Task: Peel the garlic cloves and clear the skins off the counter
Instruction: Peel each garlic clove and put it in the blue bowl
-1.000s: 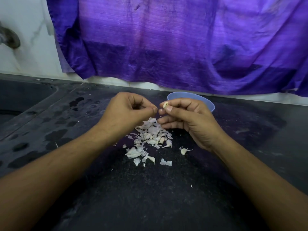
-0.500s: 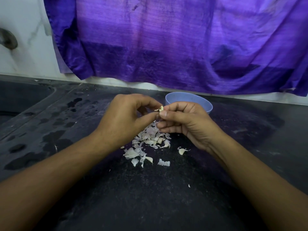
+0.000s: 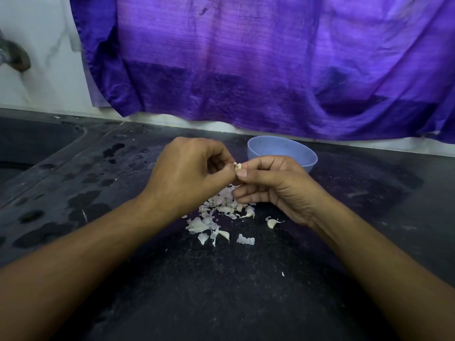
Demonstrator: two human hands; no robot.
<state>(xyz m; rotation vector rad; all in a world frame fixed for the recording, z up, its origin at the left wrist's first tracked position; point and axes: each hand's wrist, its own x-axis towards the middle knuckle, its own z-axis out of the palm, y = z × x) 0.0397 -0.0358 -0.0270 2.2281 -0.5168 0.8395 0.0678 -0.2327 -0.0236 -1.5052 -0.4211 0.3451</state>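
A small pale garlic clove (image 3: 237, 166) is pinched between the thumb and forefinger of my right hand (image 3: 273, 185), held above the counter. My left hand (image 3: 189, 173) meets it from the left, its thumb and fingertips pinching at the clove's skin. Below both hands a heap of whitish garlic skins (image 3: 219, 212) lies on the dark counter (image 3: 246, 291). One curled clove piece (image 3: 270, 222) lies apart to the right of the heap. A light blue bowl (image 3: 283, 151) stands just behind my right hand; its inside is mostly hidden.
A purple cloth (image 3: 246, 70) hangs along the back wall. A sink basin (image 3: 29, 148) lies at the left, with wet patches (image 3: 81, 200) on the counter beside it. A metal tap (image 3: 14, 57) sticks out from the wall at far left.
My left hand has closed in on the clove held by my right hand and now pinches at it. Both hands stay above the skin heap.
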